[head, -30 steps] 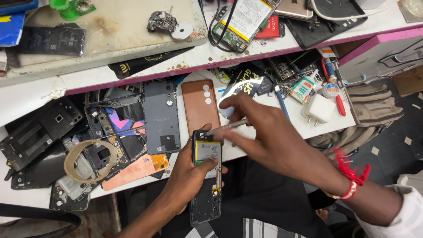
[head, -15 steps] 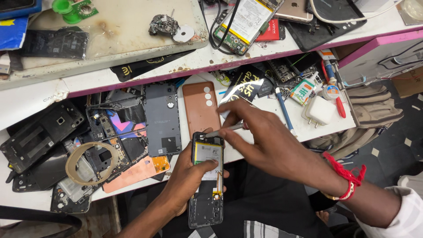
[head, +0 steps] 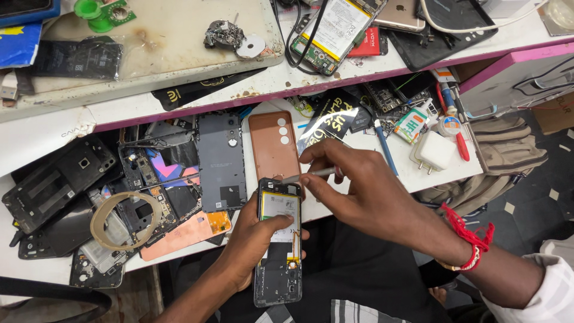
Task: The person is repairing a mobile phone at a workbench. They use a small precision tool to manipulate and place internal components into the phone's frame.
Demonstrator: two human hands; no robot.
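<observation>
Since a second ago, our right hand (head: 365, 191) has shifted its tweezers (head: 308, 175) toward the opened phone's (head: 278, 239) top edge. Our left hand (head: 251, 242) grips that phone at six o'clock, over our lap. We should steady it firmly; clutter crowds nine o'clock on the surface (head: 359, 149), leaving room at three.

Brown phone back cover (head: 274, 145) lying flat on the white lower shelf (head: 371, 152), just beside a dark grey back panel (head: 222, 161). Ring of tape (head: 124, 220) resting on a heap of black phone frames (head: 60, 185) at left. White charger plug (head: 433, 151) near a red-handled tool (head: 459, 140) at right. On the upper shelf: worn beige mat (head: 161, 42), green tape spool (head: 89, 9), opened phone with exposed battery (head: 335, 30).
</observation>
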